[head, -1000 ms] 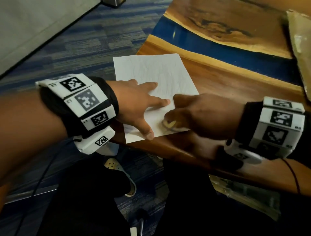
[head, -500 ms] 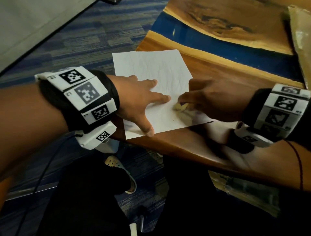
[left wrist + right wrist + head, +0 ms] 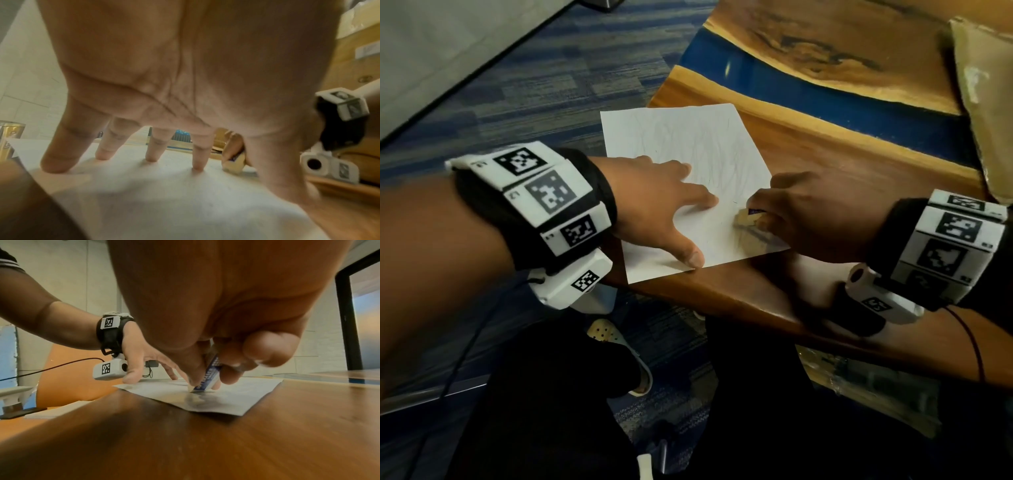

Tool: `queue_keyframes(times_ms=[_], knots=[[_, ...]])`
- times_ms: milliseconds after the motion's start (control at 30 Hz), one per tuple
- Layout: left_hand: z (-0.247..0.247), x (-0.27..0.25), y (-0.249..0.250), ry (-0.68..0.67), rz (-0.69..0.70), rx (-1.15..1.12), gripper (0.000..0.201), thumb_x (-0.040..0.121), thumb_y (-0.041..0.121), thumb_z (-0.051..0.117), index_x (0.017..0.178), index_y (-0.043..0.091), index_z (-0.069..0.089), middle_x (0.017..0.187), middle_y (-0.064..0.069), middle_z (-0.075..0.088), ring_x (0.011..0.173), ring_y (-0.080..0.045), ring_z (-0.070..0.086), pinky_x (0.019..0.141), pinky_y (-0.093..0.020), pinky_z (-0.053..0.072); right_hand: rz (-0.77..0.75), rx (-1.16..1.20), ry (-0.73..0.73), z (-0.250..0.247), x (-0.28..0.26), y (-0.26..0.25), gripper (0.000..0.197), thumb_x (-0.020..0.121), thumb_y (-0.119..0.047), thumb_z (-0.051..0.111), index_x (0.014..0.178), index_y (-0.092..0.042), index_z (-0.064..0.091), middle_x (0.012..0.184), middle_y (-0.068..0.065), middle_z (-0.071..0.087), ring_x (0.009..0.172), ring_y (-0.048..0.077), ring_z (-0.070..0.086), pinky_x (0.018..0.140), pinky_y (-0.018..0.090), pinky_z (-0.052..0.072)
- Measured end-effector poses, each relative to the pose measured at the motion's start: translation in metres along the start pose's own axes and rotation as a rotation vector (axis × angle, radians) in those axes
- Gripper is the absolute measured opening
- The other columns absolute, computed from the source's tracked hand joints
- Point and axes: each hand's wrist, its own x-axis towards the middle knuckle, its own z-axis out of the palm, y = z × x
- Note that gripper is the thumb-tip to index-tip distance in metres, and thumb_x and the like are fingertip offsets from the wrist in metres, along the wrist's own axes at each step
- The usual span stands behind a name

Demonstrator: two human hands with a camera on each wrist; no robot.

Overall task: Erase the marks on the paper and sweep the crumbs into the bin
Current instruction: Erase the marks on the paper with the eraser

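A white sheet of paper (image 3: 688, 154) with faint pencil marks lies at the near left corner of the wooden table (image 3: 825, 164). My left hand (image 3: 671, 212) presses it flat with spread, straight fingers (image 3: 198, 164); its thumb sits near the sheet's front edge. My right hand (image 3: 801, 216) pinches a white eraser (image 3: 744, 217) with a blue sleeve (image 3: 207, 378) and holds its tip on the paper near the right edge, just right of my left fingertips. In the right wrist view the paper (image 3: 236, 394) shows a grey smudge under the eraser.
The table has a blue resin stripe (image 3: 825, 92) across it. A tan, plastic-wrapped item (image 3: 983, 102) lies at the far right. The table's front edge runs just below my hands, with my legs, a shoe (image 3: 619, 342) and blue carpet (image 3: 534, 85) beneath.
My right hand with the eraser has rubbed back and forth over the paper's lower right area, moving away from me and to the right, then slightly back. The left hand has stayed pressing the sheet.
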Motion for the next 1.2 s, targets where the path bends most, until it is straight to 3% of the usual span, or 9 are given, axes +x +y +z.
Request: queue_keyframes(times_ms=[100, 267, 433, 600, 767, 833, 1000, 1100, 1200], knots=[[0.004, 0.001, 0.002, 0.037, 0.019, 0.017, 0.108, 0.056, 0.097, 0.050, 0.146, 0.063, 0.001, 0.166, 0.002, 0.008, 0.143, -0.038, 0.031, 0.111, -0.056, 0.037, 0.006, 0.018, 0.008, -0.004, -0.004, -0.012, 0.039, 0.103, -0.043, 0.041, 0.136, -0.027, 0.052, 0.103, -0.005, 0.053, 0.078, 0.013, 0.056, 0.058, 0.024, 0.045], [-0.003, 0.004, 0.004, 0.007, 0.003, 0.056, 0.108, 0.054, 0.100, 0.043, 0.143, 0.068, -0.010, 0.162, -0.005, 0.009, 0.138, -0.040, 0.038, 0.107, -0.054, 0.042, -0.205, 0.081, -0.017, -0.002, -0.019, -0.053, 0.033, 0.101, -0.042, 0.041, 0.129, -0.028, 0.050, 0.102, -0.005, 0.051, 0.071, 0.015, 0.052, 0.063, 0.032, 0.050], [-0.003, 0.002, 0.004, -0.012, -0.001, 0.078, 0.108, 0.059, 0.097, 0.046, 0.145, 0.066, -0.010, 0.163, -0.006, 0.007, 0.137, -0.040, 0.039, 0.106, -0.054, 0.044, 0.036, 0.045, 0.031, -0.003, -0.001, -0.002, 0.040, 0.102, -0.044, 0.041, 0.137, -0.028, 0.051, 0.109, -0.003, 0.057, 0.087, 0.017, 0.060, 0.073, 0.035, 0.057], [-0.002, -0.002, -0.001, -0.042, 0.019, 0.074, 0.108, 0.057, 0.096, 0.049, 0.142, 0.069, -0.012, 0.165, -0.002, 0.000, 0.143, -0.039, 0.029, 0.111, -0.056, 0.038, -0.236, 0.094, -0.027, -0.005, -0.004, -0.029, 0.035, 0.103, -0.045, 0.039, 0.134, -0.032, 0.050, 0.105, -0.006, 0.049, 0.077, 0.013, 0.054, 0.069, 0.034, 0.054], [-0.004, -0.004, 0.001, -0.043, 0.021, 0.069, 0.108, 0.062, 0.090, 0.058, 0.145, 0.068, -0.008, 0.166, 0.000, 0.000, 0.148, -0.036, 0.021, 0.114, -0.057, 0.034, 0.007, 0.090, -0.021, -0.011, 0.016, 0.018, 0.035, 0.104, -0.040, 0.042, 0.135, -0.030, 0.054, 0.110, -0.005, 0.057, 0.094, 0.017, 0.057, 0.080, 0.034, 0.052], [-0.004, -0.003, 0.003, -0.025, 0.025, 0.030, 0.108, 0.063, 0.087, 0.063, 0.148, 0.065, 0.000, 0.164, -0.001, 0.006, 0.150, -0.031, 0.015, 0.116, -0.054, 0.031, 0.014, 0.085, -0.021, -0.007, 0.018, 0.023, 0.034, 0.104, -0.041, 0.042, 0.134, -0.031, 0.055, 0.112, -0.004, 0.059, 0.095, 0.018, 0.058, 0.082, 0.037, 0.054], [0.001, -0.001, 0.008, 0.083, 0.035, -0.067, 0.102, 0.061, 0.088, 0.063, 0.147, 0.062, 0.014, 0.149, -0.002, 0.024, 0.137, -0.029, 0.035, 0.104, -0.050, 0.044, 0.026, 0.121, 0.002, -0.007, 0.015, 0.014, 0.033, 0.103, -0.040, 0.046, 0.131, -0.027, 0.056, 0.116, -0.002, 0.063, 0.092, 0.016, 0.058, 0.080, 0.032, 0.053], [0.000, -0.002, 0.006, 0.057, 0.047, -0.042, 0.108, 0.057, 0.085, 0.069, 0.147, 0.064, 0.012, 0.144, -0.002, 0.024, 0.134, -0.029, 0.034, 0.103, -0.051, 0.044, -0.140, 0.167, 0.025, -0.002, 0.005, -0.019, 0.035, 0.101, -0.045, 0.043, 0.131, -0.029, 0.054, 0.114, -0.003, 0.059, 0.090, 0.018, 0.061, 0.076, 0.036, 0.055], [-0.001, -0.005, 0.006, 0.024, 0.056, -0.023, 0.111, 0.056, 0.083, 0.073, 0.144, 0.068, 0.008, 0.157, -0.004, 0.011, 0.143, -0.031, 0.022, 0.107, -0.055, 0.039, -0.297, 0.199, -0.012, -0.002, 0.004, -0.035, 0.035, 0.101, -0.046, 0.039, 0.130, -0.033, 0.054, 0.111, -0.005, 0.057, 0.088, 0.018, 0.062, 0.075, 0.038, 0.056]])
